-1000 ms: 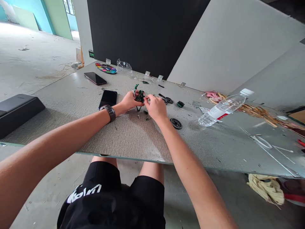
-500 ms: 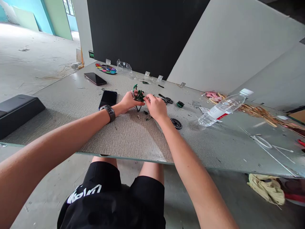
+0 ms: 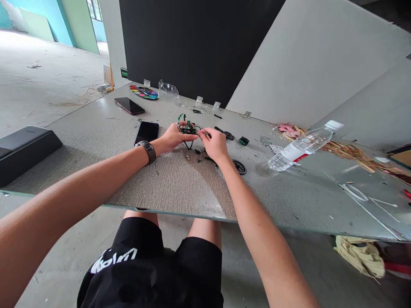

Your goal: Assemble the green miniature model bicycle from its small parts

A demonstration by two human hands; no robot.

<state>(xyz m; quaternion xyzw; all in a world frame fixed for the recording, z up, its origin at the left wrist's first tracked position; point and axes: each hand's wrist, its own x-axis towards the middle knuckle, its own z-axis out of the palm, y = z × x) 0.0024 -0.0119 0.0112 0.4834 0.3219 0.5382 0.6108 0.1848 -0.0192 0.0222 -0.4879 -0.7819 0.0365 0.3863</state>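
My left hand (image 3: 174, 136), a watch on its wrist, is closed around a small green model bicycle frame (image 3: 186, 127) above the table. My right hand (image 3: 214, 143) pinches a small thin dark part (image 3: 208, 134) at the right side of the frame; its exact kind is too small to tell. Tiny dark loose parts (image 3: 202, 159) lie on the table just below the hands. Beyond the right hand lie small black wheels (image 3: 229, 135), and another spoked wheel (image 3: 239, 167) rests beside the right wrist. A small dark green piece (image 3: 244, 140) sits farther right.
Two phones (image 3: 129, 105) lie to the left, near a colourful palette-shaped item (image 3: 144, 92) and clear plastic packaging (image 3: 168, 89). A tilted water bottle (image 3: 305, 145) is at the right, with wood shavings (image 3: 349, 155) behind it. A black box (image 3: 28, 149) stands at the left edge.
My right hand has shifted slightly right, and the thin dark part now shows in its fingers. The green frame has turned a little in my left hand.
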